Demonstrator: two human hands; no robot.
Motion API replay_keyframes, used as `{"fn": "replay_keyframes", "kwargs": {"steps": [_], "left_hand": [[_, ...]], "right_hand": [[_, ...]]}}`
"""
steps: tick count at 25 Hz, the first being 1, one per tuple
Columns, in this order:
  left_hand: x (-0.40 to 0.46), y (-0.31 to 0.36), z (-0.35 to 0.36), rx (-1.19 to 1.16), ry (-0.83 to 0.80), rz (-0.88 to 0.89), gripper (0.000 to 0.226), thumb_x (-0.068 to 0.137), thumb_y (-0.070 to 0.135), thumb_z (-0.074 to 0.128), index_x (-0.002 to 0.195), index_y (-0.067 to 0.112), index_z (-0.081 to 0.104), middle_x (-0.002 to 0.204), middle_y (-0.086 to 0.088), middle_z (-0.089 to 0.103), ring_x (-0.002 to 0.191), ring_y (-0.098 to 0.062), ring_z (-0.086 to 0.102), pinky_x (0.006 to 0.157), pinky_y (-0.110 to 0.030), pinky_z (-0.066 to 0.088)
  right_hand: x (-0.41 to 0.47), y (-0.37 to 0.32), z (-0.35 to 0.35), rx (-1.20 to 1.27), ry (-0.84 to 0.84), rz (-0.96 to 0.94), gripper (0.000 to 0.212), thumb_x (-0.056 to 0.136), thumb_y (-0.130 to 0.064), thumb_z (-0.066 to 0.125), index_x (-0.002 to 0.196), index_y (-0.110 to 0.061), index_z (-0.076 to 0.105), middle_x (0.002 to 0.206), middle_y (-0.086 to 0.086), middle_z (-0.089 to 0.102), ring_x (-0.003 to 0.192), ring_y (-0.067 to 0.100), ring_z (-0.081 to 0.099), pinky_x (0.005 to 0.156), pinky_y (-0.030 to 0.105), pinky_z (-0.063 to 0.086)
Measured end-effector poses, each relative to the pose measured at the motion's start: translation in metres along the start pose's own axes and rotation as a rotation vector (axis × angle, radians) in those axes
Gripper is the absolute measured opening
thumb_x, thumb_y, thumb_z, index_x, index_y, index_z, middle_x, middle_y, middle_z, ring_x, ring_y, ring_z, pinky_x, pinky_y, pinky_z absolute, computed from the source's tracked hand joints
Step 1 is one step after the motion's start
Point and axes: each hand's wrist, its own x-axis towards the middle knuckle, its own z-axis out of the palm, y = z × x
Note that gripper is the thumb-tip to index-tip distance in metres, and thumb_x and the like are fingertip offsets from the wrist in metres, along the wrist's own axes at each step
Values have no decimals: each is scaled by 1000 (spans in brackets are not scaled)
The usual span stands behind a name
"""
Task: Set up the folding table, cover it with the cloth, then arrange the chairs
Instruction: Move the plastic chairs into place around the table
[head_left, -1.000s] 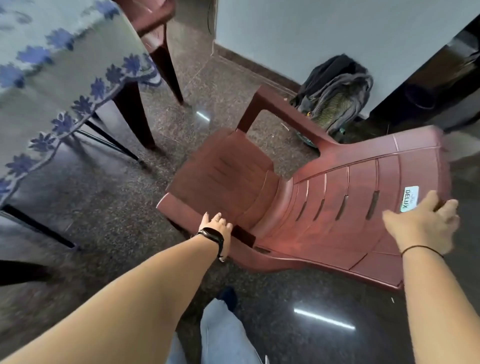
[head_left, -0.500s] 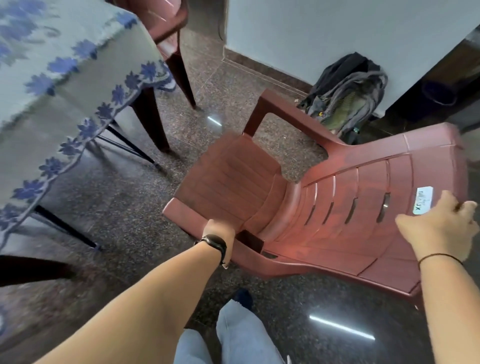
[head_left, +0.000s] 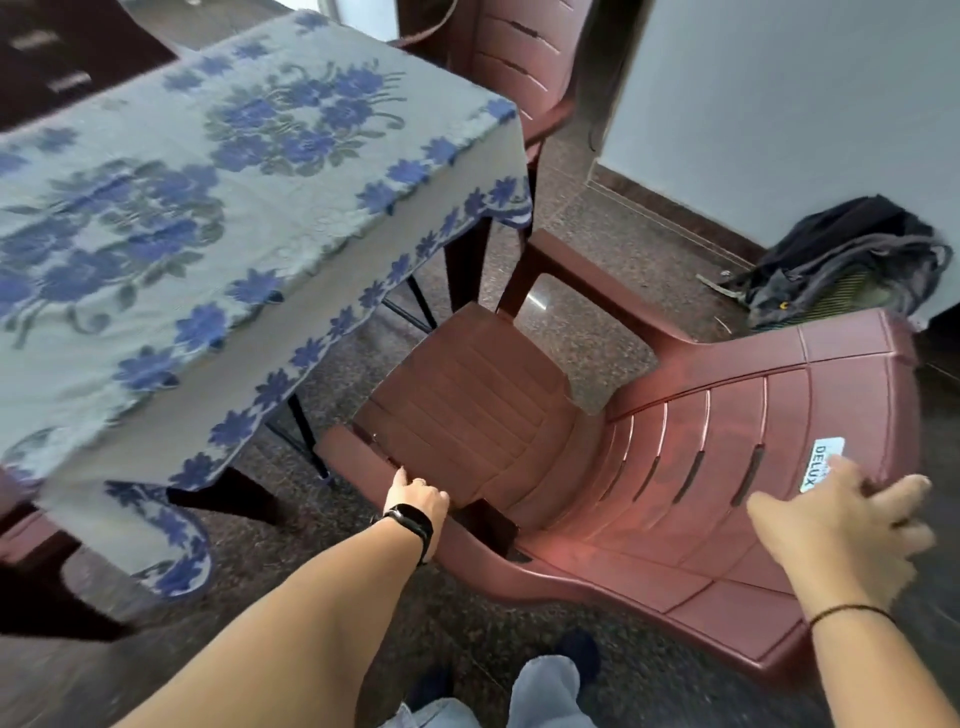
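Maroon moulded-plastic armchair (head_left: 597, 441) at 3 o'clock of cloth-covered surface (head_left: 218, 171): light, stiff; left hand (head_left: 418, 501) grips armrest, right hand (head_left: 841, 525) loosely open on backrest top.

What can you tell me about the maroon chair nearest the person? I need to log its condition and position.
The maroon chair looks like moulded plastic, with a ribbed seat, a slotted backrest bearing a white DELUX sticker, and two armrests. It faces the cloth-covered table, its front close to the cloth's hanging edge. The left hand rests on the near armrest; the right hand, fingers spread, touches the top of the backrest. No damage shows. Its legs are mostly hidden.
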Motion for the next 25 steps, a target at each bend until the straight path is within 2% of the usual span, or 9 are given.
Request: {"fn": "replay_keyframes", "kwargs": {"steps": [3,6,9,14,20,23,25], "left_hand": [[-10,-45,21,-81,31,-63,57,82,19,63,135,13,44,140,-5,48,138,-25,33,118,-48,11],[-8,-80,38,-170,68,-103,50,95,15,45,144,17,35,152,-4,31,148,-23,7,117,-50,14],[-3,-96,52,-221,88,-117,51,98,8,38,147,19,29,159,-5,16,149,-25,-6,116,-51,16],[-5,-87,53,-324,137,-135,47,97,5,36,142,16,34,154,-6,25,149,-27,-4,115,-49,21],[-5,-86,59,-416,136,-212,50,97,4,35,145,17,30,154,-3,22,149,-25,-5,114,-47,24],[-8,-90,50,-426,79,-227,52,97,6,36,147,17,27,155,-4,20,149,-26,-6,114,-44,26],[-14,-92,34,-416,4,-231,58,94,10,46,148,15,26,157,-5,18,149,-26,-4,116,-44,23]], "right_hand": [[-35,-39,9,2,-51,-24,64,73,-22,72,126,-6,39,155,21,1,128,49,25,98,57,33],[-57,-62,16,-1,-76,-34,69,72,-25,72,130,-11,37,153,23,-1,127,49,25,99,57,34],[-67,-70,21,-2,-61,-26,70,72,-26,71,133,-19,36,153,22,1,125,49,27,98,58,36],[-62,-77,13,41,-44,-16,67,71,-19,67,133,-26,41,152,21,9,122,47,31,95,56,40],[-59,-84,19,-12,-71,-47,70,68,-22,69,132,-26,40,153,22,0,122,49,30,97,58,38],[-60,-84,24,-11,-101,-84,69,70,-29,69,131,-27,37,155,21,-8,125,49,27,97,58,39],[-62,-84,24,14,-118,-108,68,71,-33,69,131,-26,37,155,22,-11,127,48,23,98,58,38]]}}
